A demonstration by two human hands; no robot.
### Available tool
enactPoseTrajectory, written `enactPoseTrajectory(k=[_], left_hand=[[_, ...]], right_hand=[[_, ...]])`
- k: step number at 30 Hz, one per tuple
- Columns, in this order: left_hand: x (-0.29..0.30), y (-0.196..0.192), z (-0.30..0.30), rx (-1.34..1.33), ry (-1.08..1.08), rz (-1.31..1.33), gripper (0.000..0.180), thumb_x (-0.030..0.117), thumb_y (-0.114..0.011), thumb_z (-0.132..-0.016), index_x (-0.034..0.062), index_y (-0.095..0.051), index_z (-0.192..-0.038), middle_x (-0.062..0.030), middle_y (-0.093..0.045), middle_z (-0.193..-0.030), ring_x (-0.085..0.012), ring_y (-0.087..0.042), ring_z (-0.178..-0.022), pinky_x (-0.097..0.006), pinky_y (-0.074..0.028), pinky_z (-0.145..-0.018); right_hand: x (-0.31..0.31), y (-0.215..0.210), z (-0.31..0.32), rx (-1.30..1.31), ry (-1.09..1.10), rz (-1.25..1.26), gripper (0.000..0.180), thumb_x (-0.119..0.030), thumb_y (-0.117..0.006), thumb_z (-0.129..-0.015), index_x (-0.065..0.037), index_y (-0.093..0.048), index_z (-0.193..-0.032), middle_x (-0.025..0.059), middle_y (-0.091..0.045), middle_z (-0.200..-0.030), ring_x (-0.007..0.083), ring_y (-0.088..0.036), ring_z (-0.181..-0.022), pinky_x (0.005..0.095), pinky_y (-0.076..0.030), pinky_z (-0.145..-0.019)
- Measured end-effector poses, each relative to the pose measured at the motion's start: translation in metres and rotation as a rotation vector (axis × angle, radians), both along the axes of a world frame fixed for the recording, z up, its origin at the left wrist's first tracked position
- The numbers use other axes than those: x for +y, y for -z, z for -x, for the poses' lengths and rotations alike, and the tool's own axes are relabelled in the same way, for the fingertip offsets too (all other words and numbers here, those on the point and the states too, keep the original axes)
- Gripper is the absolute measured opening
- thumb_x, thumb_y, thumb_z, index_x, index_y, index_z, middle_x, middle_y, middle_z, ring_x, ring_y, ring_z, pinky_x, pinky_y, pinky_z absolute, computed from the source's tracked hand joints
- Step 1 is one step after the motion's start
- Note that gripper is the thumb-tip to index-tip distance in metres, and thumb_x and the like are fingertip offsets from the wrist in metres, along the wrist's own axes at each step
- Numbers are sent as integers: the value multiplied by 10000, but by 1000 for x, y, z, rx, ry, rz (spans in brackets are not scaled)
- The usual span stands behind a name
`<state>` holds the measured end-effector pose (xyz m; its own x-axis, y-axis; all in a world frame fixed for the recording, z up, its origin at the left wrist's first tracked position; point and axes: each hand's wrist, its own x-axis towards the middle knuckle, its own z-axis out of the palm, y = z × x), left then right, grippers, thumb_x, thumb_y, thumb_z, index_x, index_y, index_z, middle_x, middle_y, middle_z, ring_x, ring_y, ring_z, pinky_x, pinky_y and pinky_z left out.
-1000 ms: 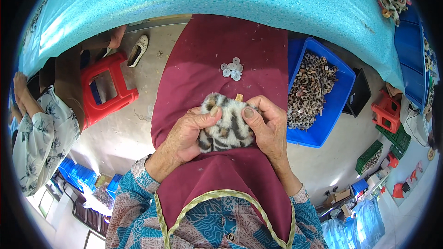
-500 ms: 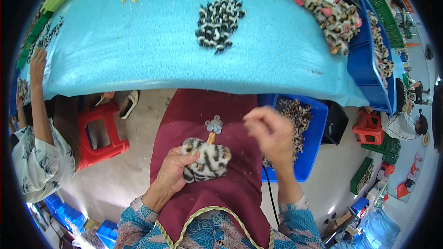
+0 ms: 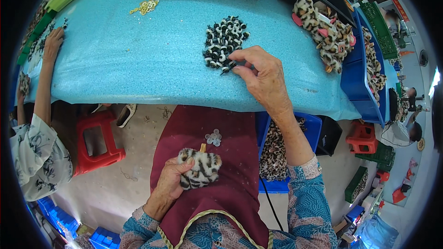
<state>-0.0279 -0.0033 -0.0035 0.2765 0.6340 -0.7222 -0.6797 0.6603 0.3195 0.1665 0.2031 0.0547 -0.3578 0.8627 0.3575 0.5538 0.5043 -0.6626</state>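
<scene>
On the burgundy apron over my lap, my left hand [image 3: 174, 177] grips a small furry plush piece [image 3: 200, 168] in black, white and tan animal print. A short yellowish tab [image 3: 203, 147] sticks up from its far edge. Just beyond lies a little cluster of clear round washers [image 3: 213, 137] on the apron. My right hand [image 3: 263, 76] reaches over the table to the near right edge of a pile of small black-and-white plastic parts [image 3: 224, 39], perhaps toy eyes. Its thumb and forefinger are bent with a gap between them, beside the nearest pieces.
The blue-covered table [image 3: 138, 60] spans the front. Gold rings [image 3: 146, 7] lie at far left, furry spotted pieces [image 3: 325, 32] at right beside a blue bin [image 3: 364, 83]. Another blue bin [image 3: 314, 131] of furry pieces stands by my right side. A co-worker's arm [image 3: 44, 78] is at left.
My right hand has moved from above my lap, forward onto the table, to the black-and-white pile. My left hand keeps hold of the plush piece. The view has tilted up slightly.
</scene>
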Motion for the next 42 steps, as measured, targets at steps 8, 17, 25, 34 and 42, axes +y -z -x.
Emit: enactPoseTrajectory(k=[8,17,25,34,42], left_hand=[[2,3,2,4,-43,-14,229,109,-591,-837,-34,-584,-1016,-121,-654,-923,-208,-654,-779,-327,-544,-721],[3,7,1,21,-96,-6,264,104,-558,-854,-41,-559,-1075,-128,-636,-1007,-212,-640,-878,-335,-525,-796],[11,-3,-7,31,-137,16,263,150,-563,-869,-31,-568,-1060,-121,-637,-997,-202,-639,-874,-324,-528,-780],[5,-10,-8,126,-77,-48,269,170,-602,-853,-26,-592,-1036,-94,-644,-949,-162,-627,-825,-284,-514,-758],[3,-13,-11,256,-26,-156,250,121,-619,-837,-25,-611,-1040,-72,-653,-920,-121,-614,-812,-255,-505,-739]], right_hand=[[-1,2,-7,-19,-4,-31,195,-16,-652,-696,-39,-593,-881,109,-607,-815,294,-596,-763,359,-464,-679],[-14,-8,-27,158,58,5,187,11,-581,-754,-13,-627,-933,97,-638,-823,153,-609,-708,278,-482,-655],[-119,1,1,716,-43,932,183,79,-583,-789,27,-609,-963,72,-635,-847,86,-586,-695,198,-492,-635],[-165,43,17,653,-60,1024,181,51,-620,-757,8,-645,-931,20,-600,-865,75,-563,-783,202,-466,-689],[-166,44,16,616,-46,1068,172,59,-616,-752,16,-643,-916,21,-586,-863,72,-552,-784,197,-461,-692]])
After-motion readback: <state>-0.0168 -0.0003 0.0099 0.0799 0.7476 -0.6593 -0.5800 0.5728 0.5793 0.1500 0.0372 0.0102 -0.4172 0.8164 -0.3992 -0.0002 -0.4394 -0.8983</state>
